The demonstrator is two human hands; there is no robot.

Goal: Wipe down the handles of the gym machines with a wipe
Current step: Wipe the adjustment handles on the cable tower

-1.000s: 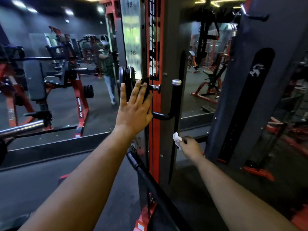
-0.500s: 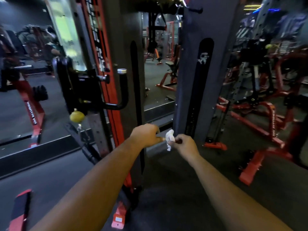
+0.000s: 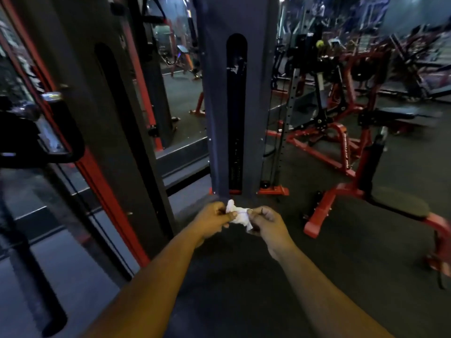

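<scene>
A small crumpled white wipe (image 3: 238, 215) is held between both hands in front of me, low in the middle of the view. My left hand (image 3: 212, 222) pinches its left end and my right hand (image 3: 267, 224) pinches its right end. A black curved machine handle (image 3: 64, 132) with a chrome cap sits at the far left, well away from both hands.
A dark grey weight-stack column (image 3: 234, 98) stands straight ahead. A red and black upright frame (image 3: 102, 132) runs along the left with a mirror behind. Red-framed benches and machines (image 3: 341, 152) fill the right side. Dark rubber floor (image 3: 244, 276) lies below my arms.
My left hand left the machine on the left and came down to the wipe, which both hands now hold. The view swung right, so the black handle slid to the left edge.
</scene>
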